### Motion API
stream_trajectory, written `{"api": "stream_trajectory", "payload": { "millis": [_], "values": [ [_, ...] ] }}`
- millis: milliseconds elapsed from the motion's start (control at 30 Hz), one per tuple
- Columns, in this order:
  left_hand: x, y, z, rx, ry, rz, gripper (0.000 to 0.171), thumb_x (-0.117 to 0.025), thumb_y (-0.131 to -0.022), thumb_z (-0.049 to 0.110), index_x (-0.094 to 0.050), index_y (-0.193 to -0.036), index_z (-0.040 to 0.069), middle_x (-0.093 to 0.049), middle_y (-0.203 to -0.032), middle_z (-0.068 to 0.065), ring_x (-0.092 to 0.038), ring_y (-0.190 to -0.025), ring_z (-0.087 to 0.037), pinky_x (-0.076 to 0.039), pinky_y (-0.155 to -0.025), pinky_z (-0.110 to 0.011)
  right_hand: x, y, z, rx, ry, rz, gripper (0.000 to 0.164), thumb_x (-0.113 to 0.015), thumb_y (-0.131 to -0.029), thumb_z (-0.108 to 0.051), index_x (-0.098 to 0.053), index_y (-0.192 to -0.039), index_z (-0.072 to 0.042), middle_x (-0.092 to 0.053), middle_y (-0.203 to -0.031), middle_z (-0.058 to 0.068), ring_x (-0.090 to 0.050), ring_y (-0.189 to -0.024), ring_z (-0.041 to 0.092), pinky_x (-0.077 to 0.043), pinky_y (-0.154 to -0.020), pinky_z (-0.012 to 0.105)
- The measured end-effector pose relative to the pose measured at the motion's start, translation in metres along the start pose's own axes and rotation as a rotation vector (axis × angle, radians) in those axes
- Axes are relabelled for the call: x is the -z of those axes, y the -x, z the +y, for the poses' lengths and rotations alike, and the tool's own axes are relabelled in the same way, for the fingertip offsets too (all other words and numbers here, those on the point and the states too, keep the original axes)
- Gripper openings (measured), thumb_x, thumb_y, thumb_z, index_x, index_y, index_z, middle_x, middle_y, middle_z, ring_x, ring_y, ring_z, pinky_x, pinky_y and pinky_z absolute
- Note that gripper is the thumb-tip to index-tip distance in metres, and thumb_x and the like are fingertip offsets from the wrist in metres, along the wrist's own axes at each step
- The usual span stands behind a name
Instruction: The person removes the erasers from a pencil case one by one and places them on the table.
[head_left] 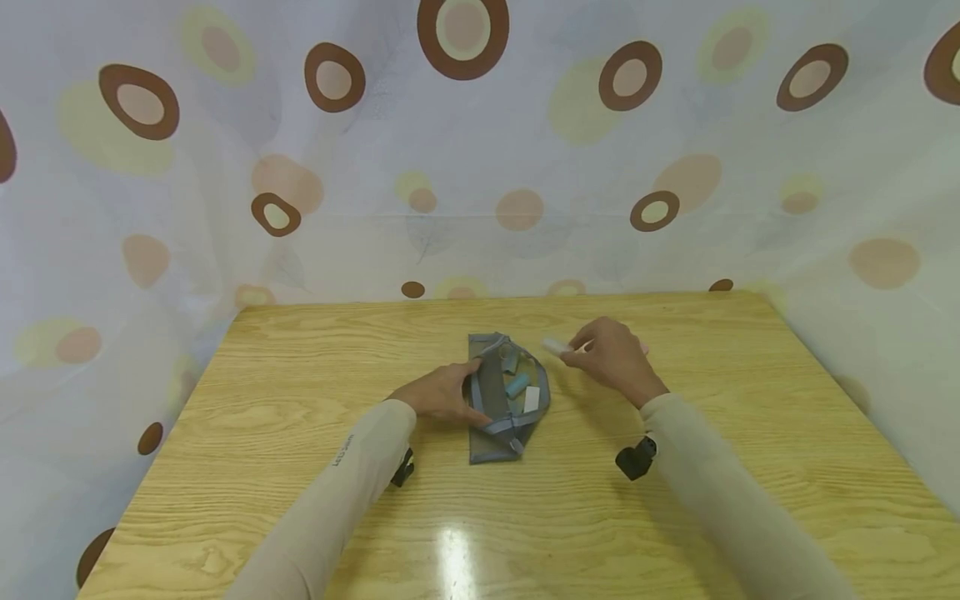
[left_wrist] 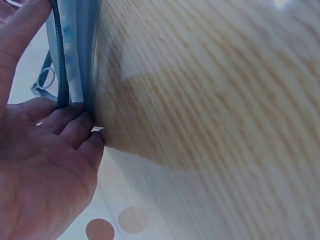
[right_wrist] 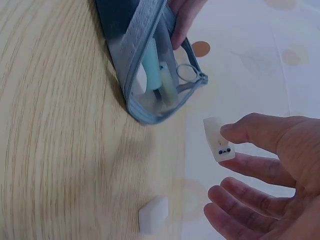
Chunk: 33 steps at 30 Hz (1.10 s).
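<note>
A grey-blue zippered pouch (head_left: 491,450) lies on the table with its mouth spread apart. Inside it are a light-blue item (right_wrist: 151,67), a white piece (head_left: 532,399) and other small things partly hidden by the fabric. My left hand (head_left: 442,392) grips the pouch's left side, thumb and fingers at the zipper edge (left_wrist: 62,75). To the right of the opening, my right hand (head_left: 611,354) pinches a small white block (right_wrist: 216,140) with a tiny dark face printed on it, apart from the pouch. The zipper's ring pull (right_wrist: 187,73) shows in the right wrist view.
Another small pale block (right_wrist: 153,215) lies on the wood-grain table (head_left: 300,350) near my right hand, mostly hidden behind it in the head view. A spotted curtain (head_left: 465,133) rises behind the table and along both sides.
</note>
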<state>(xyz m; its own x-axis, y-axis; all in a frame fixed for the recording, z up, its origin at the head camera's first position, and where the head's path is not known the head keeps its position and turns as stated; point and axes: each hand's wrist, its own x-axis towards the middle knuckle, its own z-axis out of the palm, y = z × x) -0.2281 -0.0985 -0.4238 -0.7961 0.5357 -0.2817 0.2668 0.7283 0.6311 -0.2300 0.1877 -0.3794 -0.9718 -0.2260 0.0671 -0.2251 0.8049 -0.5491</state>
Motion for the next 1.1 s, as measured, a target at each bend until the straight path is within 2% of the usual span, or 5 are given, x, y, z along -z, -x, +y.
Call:
{"api": "stream_trajectory", "payload": {
  "millis": [233,467,800,1100],
  "values": [
    [0.0,0.001,0.0,0.002,0.0,0.001,0.106,-0.083,-0.085,0.039,-0.019,-0.162,0.004,-0.033,-0.161,-0.017,-0.033,-0.148,-0.032,-0.035,-0.116,-0.045,0.008,0.005,0.011,-0.049,0.017,0.0,0.031,-0.074,-0.093,-0.025,-0.078,-0.105,0.004,-0.067,-0.116,0.024,-0.069,-0.095,0.037,-0.056,-0.076,0.051],
    [0.0,0.002,0.0,0.006,0.007,0.003,0.106,-0.083,-0.085,0.039,-0.019,-0.162,0.004,-0.032,-0.162,-0.016,-0.032,-0.148,-0.032,-0.034,-0.117,-0.046,0.011,0.012,0.02,-0.052,-0.002,-0.017,0.031,-0.073,-0.093,-0.023,-0.077,-0.104,0.005,-0.069,-0.115,0.026,-0.069,-0.095,0.038,-0.057,-0.076,0.051],
    [0.0,0.002,0.002,0.0,0.019,0.004,0.106,-0.083,-0.085,0.038,-0.019,-0.161,0.002,-0.033,-0.161,-0.018,-0.033,-0.148,-0.033,-0.034,-0.117,-0.046,0.004,0.02,0.03,-0.067,0.009,-0.027,0.029,-0.075,-0.091,-0.02,-0.077,-0.099,0.007,-0.071,-0.107,0.024,-0.069,-0.091,0.037,-0.058,-0.071,0.047],
    [-0.001,0.0,0.0,-0.004,0.022,0.002,0.107,-0.084,-0.085,0.037,-0.018,-0.161,0.001,-0.032,-0.161,-0.019,-0.032,-0.148,-0.034,-0.034,-0.117,-0.047,-0.003,0.024,0.038,-0.074,0.015,-0.019,0.028,-0.075,-0.09,-0.018,-0.076,-0.097,0.01,-0.069,-0.109,0.028,-0.068,-0.09,0.038,-0.058,-0.07,0.046]
  ]
}}
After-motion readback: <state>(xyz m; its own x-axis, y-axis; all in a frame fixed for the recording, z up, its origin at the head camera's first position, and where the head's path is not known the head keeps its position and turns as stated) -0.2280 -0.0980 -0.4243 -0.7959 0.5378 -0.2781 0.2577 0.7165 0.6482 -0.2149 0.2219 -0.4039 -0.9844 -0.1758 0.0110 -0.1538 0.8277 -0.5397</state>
